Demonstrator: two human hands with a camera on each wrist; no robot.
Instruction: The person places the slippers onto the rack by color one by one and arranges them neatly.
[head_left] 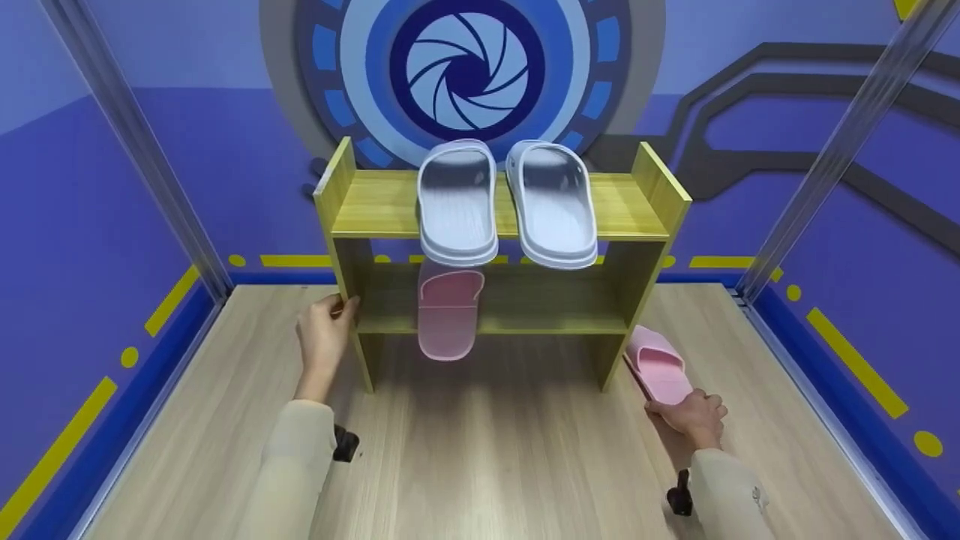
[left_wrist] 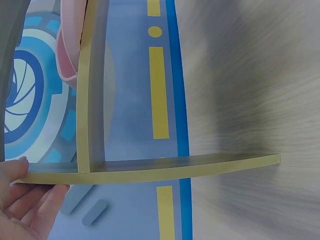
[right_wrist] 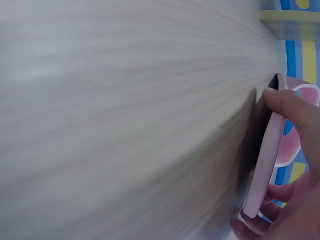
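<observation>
My left hand (head_left: pixel 324 330) grips the left side board of a small wooden shoe rack (head_left: pixel 555 304); in the left wrist view the thumb is inside the board and the fingers (left_wrist: pixel 42 207) outside. With my right hand (head_left: pixel 694 416) I hold a pink slipper (head_left: pixel 660 367) by its heel end, right of the rack. The right wrist view shows its sole edge tilted just above the floorboard, thumb on one edge and fingers on the other. Another pink slipper (head_left: pixel 448 319) sits on the lower shelf, left of centre, heel outward. Two grey clogs (head_left: pixel 457 202) stand side by side on the top shelf.
The rack stands on a wood-grain surface (head_left: pixel 465 465) against a blue patterned wall (head_left: pixel 202 165). Blue side panels with metal posts (head_left: pixel 832 135) flank it. Right of the slipper on the lower shelf is bare board.
</observation>
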